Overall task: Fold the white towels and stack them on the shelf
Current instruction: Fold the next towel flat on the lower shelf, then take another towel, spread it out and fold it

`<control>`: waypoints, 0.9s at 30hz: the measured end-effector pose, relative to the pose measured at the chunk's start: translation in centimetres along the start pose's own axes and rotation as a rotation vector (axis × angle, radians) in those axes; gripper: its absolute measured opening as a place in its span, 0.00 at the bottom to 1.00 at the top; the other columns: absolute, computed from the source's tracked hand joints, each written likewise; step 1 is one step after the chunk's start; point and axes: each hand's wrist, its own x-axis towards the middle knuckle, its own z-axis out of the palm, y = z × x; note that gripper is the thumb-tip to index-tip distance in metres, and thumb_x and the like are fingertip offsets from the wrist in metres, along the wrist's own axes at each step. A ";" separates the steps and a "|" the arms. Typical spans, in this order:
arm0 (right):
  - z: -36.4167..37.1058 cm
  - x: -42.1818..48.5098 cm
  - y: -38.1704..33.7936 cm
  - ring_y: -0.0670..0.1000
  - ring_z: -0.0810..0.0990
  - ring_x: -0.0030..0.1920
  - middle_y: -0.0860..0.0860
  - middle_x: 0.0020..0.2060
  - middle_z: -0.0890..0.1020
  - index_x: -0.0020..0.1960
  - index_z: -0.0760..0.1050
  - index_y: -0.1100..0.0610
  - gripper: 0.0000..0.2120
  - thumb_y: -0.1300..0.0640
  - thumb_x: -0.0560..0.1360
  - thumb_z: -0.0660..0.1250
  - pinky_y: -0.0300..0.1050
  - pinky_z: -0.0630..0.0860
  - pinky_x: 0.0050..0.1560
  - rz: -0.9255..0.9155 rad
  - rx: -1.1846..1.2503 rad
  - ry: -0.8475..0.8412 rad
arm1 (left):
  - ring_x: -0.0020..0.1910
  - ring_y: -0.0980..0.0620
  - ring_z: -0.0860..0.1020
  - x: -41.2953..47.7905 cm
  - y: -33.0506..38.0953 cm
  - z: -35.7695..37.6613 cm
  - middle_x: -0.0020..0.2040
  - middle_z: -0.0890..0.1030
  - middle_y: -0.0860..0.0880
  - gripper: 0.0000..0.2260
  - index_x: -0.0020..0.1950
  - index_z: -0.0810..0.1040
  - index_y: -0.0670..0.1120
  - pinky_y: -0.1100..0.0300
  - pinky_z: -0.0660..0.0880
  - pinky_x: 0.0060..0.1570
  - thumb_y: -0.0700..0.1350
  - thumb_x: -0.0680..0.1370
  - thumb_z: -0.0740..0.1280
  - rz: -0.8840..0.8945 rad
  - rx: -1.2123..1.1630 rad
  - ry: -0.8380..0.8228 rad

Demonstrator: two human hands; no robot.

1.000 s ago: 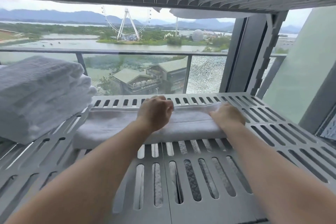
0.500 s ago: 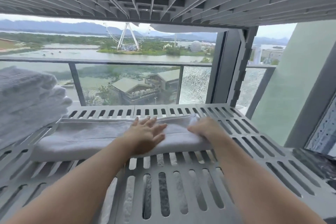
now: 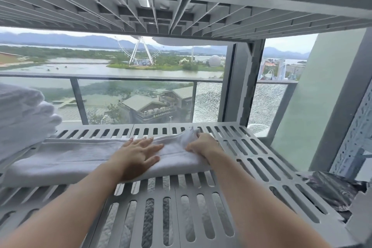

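On the slotted shelf [image 3: 251, 169], a folded white towel [image 3: 66, 157] is laid with its long axis running left to right. Its right half is pressed flat by the left hand [image 3: 138, 152], fingers spread wide. Its right end is bunched in the closed right hand [image 3: 203, 145]. Stacked towels [image 3: 22, 119] are seen just beside its left end, farther back.

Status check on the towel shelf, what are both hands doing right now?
Left hand flat, open on folded towel. Right hand gripping its bunched right end. Towel lies on slatted shelf, beside towel stack. Nothing in the way.
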 end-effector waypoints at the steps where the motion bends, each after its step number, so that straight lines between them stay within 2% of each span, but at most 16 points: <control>1: 0.0 -0.1 0.1 0.53 0.82 0.52 0.53 0.50 0.83 0.57 0.79 0.57 0.16 0.59 0.69 0.71 0.52 0.78 0.59 -0.013 0.024 0.008 | 0.80 0.54 0.47 0.0 0.0 0.0 0.82 0.48 0.56 0.26 0.78 0.48 0.69 0.49 0.40 0.78 0.69 0.80 0.43 -0.002 0.000 0.002; 3: -0.1 0.0 0.1 0.50 0.81 0.49 0.52 0.47 0.82 0.61 0.75 0.59 0.20 0.57 0.70 0.72 0.48 0.79 0.54 -0.025 0.075 0.066 | 0.80 0.54 0.47 0.0 0.0 0.0 0.82 0.48 0.56 0.26 0.78 0.48 0.69 0.49 0.40 0.78 0.69 0.80 0.43 -0.004 -0.004 0.006; 6: -0.4 -0.4 0.5 0.46 0.75 0.41 0.48 0.41 0.75 0.72 0.60 0.64 0.35 0.51 0.73 0.72 0.41 0.74 0.42 0.028 0.124 0.180 | 0.80 0.54 0.45 -0.2 0.0 0.1 0.82 0.47 0.56 0.25 0.77 0.46 0.71 0.47 0.39 0.78 0.69 0.79 0.41 -0.009 0.008 0.006; 7: -0.4 -0.6 0.7 0.46 0.75 0.41 0.49 0.43 0.77 0.71 0.62 0.64 0.36 0.49 0.72 0.73 0.40 0.74 0.42 0.055 0.125 0.182 | 0.80 0.53 0.44 -0.2 0.0 0.2 0.82 0.46 0.56 0.25 0.77 0.45 0.72 0.46 0.39 0.78 0.69 0.79 0.40 -0.013 0.018 0.002; 9: -0.4 -0.5 1.4 0.49 0.77 0.43 0.51 0.47 0.81 0.55 0.74 0.59 0.23 0.43 0.71 0.74 0.43 0.76 0.47 0.097 0.129 0.171 | 0.80 0.52 0.42 -0.1 0.1 0.1 0.82 0.45 0.56 0.24 0.76 0.43 0.73 0.42 0.39 0.77 0.69 0.79 0.40 -0.026 0.032 -0.009; 10: -0.5 -0.5 1.5 0.50 0.77 0.44 0.51 0.47 0.81 0.47 0.75 0.57 0.20 0.41 0.70 0.74 0.44 0.74 0.47 0.101 0.144 0.162 | 0.81 0.52 0.42 -0.1 0.2 0.0 0.82 0.44 0.56 0.24 0.76 0.44 0.73 0.41 0.39 0.77 0.69 0.79 0.40 -0.031 0.033 -0.014; 11: -0.6 -0.5 1.6 0.51 0.77 0.44 0.52 0.49 0.81 0.45 0.75 0.57 0.20 0.39 0.71 0.73 0.43 0.72 0.47 0.098 0.166 0.144 | 0.81 0.52 0.43 0.0 0.2 0.0 0.82 0.44 0.56 0.24 0.76 0.44 0.73 0.41 0.40 0.77 0.69 0.80 0.41 -0.035 0.027 -0.017; 14: -0.5 -0.5 1.6 0.53 0.76 0.47 0.54 0.57 0.81 0.59 0.78 0.59 0.28 0.37 0.71 0.72 0.42 0.70 0.46 0.122 0.217 0.068 | 0.81 0.52 0.48 -0.1 0.4 -0.2 0.82 0.49 0.56 0.23 0.77 0.51 0.72 0.42 0.46 0.78 0.67 0.81 0.46 -0.047 -0.005 0.019; 18: 0.1 -0.3 1.5 0.54 0.81 0.51 0.57 0.56 0.83 0.59 0.78 0.62 0.21 0.50 0.72 0.75 0.44 0.79 0.49 0.087 0.367 0.083 | 0.74 0.52 0.68 -0.6 -0.4 -1.5 0.76 0.67 0.54 0.16 0.68 0.76 0.63 0.49 0.66 0.72 0.59 0.83 0.57 -0.175 -0.119 0.211; 20: 0.0 -0.4 0.8 0.55 0.81 0.55 0.58 0.59 0.80 0.64 0.73 0.61 0.23 0.57 0.73 0.74 0.46 0.79 0.56 0.010 0.434 0.134 | 0.69 0.50 0.73 -1.5 -1.7 -2.4 0.70 0.75 0.54 0.14 0.61 0.82 0.58 0.50 0.71 0.69 0.57 0.83 0.59 -0.227 -0.154 0.230; 22: -0.2 -0.9 -0.7 0.57 0.78 0.63 0.58 0.67 0.75 0.74 0.63 0.59 0.34 0.58 0.73 0.74 0.47 0.74 0.65 -0.067 0.483 0.192 | 0.60 0.50 0.78 -2.8 -3.3 -3.3 0.56 0.81 0.55 0.16 0.50 0.83 0.56 0.50 0.75 0.60 0.59 0.82 0.57 -0.270 -0.113 0.209; 23: -0.2 -1.2 -1.6 0.58 0.77 0.64 0.58 0.68 0.74 0.77 0.59 0.58 0.37 0.58 0.74 0.73 0.45 0.73 0.64 -0.107 0.488 0.228 | 0.55 0.51 0.79 -3.3 -4.1 -3.7 0.52 0.81 0.55 0.18 0.46 0.82 0.55 0.51 0.76 0.56 0.60 0.82 0.56 -0.306 -0.086 0.215; 24: -0.1 -1.7 -2.6 0.58 0.78 0.61 0.59 0.67 0.75 0.77 0.58 0.57 0.38 0.57 0.74 0.73 0.44 0.73 0.60 -0.147 0.479 0.266 | 0.54 0.51 0.79 -3.9 -4.9 -3.9 0.52 0.82 0.54 0.19 0.47 0.81 0.54 0.51 0.76 0.54 0.61 0.81 0.54 -0.346 -0.067 0.203; 25: 0.1 -2.1 -3.7 0.57 0.79 0.57 0.58 0.65 0.77 0.76 0.59 0.57 0.37 0.56 0.73 0.73 0.43 0.74 0.56 -0.188 0.467 0.296 | 0.58 0.51 0.78 -4.4 -5.4 -3.7 0.57 0.82 0.53 0.21 0.54 0.81 0.56 0.50 0.75 0.57 0.63 0.81 0.52 -0.368 -0.048 0.154; 26: 0.4 -2.6 -4.9 0.55 0.79 0.54 0.57 0.63 0.78 0.75 0.62 0.56 0.34 0.55 0.73 0.73 0.44 0.75 0.55 -0.236 0.467 0.310 | 0.65 0.50 0.75 -4.7 -5.7 -3.2 0.67 0.77 0.53 0.24 0.64 0.77 0.59 0.46 0.72 0.64 0.66 0.80 0.49 -0.367 -0.027 0.074; 27: 0.9 -3.0 -6.1 0.52 0.79 0.53 0.54 0.61 0.79 0.73 0.64 0.55 0.32 0.56 0.73 0.73 0.45 0.76 0.55 -0.283 0.478 0.310 | 0.73 0.50 0.68 -5.0 -5.7 -2.4 0.75 0.69 0.55 0.27 0.73 0.68 0.62 0.40 0.65 0.71 0.69 0.79 0.46 -0.367 -0.012 -0.011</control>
